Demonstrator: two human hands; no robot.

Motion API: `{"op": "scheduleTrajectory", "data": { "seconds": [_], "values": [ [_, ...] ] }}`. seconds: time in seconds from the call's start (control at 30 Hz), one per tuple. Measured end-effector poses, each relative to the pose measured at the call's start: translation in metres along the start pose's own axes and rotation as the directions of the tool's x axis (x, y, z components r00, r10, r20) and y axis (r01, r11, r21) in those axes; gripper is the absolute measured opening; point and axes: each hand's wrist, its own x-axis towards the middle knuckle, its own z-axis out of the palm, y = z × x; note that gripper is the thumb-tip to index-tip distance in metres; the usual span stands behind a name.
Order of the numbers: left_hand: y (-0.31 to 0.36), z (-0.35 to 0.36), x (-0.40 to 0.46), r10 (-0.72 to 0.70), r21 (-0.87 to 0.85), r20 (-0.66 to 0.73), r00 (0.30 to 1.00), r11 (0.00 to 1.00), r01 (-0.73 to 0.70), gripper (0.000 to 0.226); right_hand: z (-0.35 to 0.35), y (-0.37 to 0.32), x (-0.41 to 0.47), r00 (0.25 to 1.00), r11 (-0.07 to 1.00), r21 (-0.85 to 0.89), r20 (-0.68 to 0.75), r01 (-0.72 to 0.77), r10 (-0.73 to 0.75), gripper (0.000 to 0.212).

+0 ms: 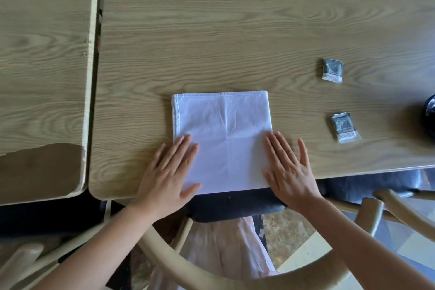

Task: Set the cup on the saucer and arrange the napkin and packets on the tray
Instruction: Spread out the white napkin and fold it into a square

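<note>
A white folded napkin (223,134) lies flat at the near edge of the wooden table (235,30). My left hand (167,172) rests palm down on its lower left corner, fingers spread. On the napkin's right edge my right hand (289,169) lies flat too, partly on the bare wood. Two dark packets with white ends sit to the right: one (332,70) farther back, one (345,126) nearer. A dark round object (430,110), cut by the right frame edge, could be the cup; I cannot tell. No saucer or tray is in view.
A second wooden table (44,66) with a chipped front corner stands to the left across a narrow gap. A light wooden chair back (188,263) curves below my arms, and another chair (388,202) is at the lower right.
</note>
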Motion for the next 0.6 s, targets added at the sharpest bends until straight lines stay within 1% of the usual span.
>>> {"op": "scheduleTrajectory", "data": {
  "seconds": [0.13,0.2,0.27,0.33,0.43,0.53,0.6],
  "values": [
    [-0.010,-0.006,0.000,0.059,0.035,0.082,0.995,0.997,-0.062,0.106,-0.003,0.010,-0.005,0.989,0.989,-0.067,0.068,0.133,-0.129,0.094],
    [-0.016,-0.008,0.001,0.102,0.076,0.116,0.988,0.991,-0.112,0.110,-0.008,0.016,-0.005,0.974,0.974,-0.102,0.127,0.200,-0.187,0.107],
    [-0.021,-0.010,0.002,0.133,0.112,0.123,0.983,0.983,-0.147,0.110,-0.012,0.020,-0.003,0.963,0.959,-0.148,0.161,0.239,-0.215,0.111],
    [-0.024,-0.012,0.002,0.166,0.121,0.101,0.981,0.977,-0.178,0.107,-0.013,0.022,-0.002,0.962,0.949,-0.180,0.132,0.260,-0.239,0.106],
    [-0.028,-0.017,0.001,0.213,0.086,0.059,0.975,0.972,-0.218,0.099,-0.011,0.027,-0.002,0.957,0.951,-0.116,-0.011,0.288,-0.291,0.090],
    [-0.032,-0.023,0.001,0.241,0.013,0.012,0.971,0.971,-0.241,0.084,-0.010,0.029,-0.003,0.955,0.962,-0.038,-0.114,0.271,-0.273,0.078],
    [-0.033,-0.027,0.003,0.228,-0.031,-0.058,0.972,0.973,-0.230,0.074,-0.009,0.024,-0.003,0.955,0.968,-0.011,-0.161,0.250,-0.249,0.064]
  ]
}}
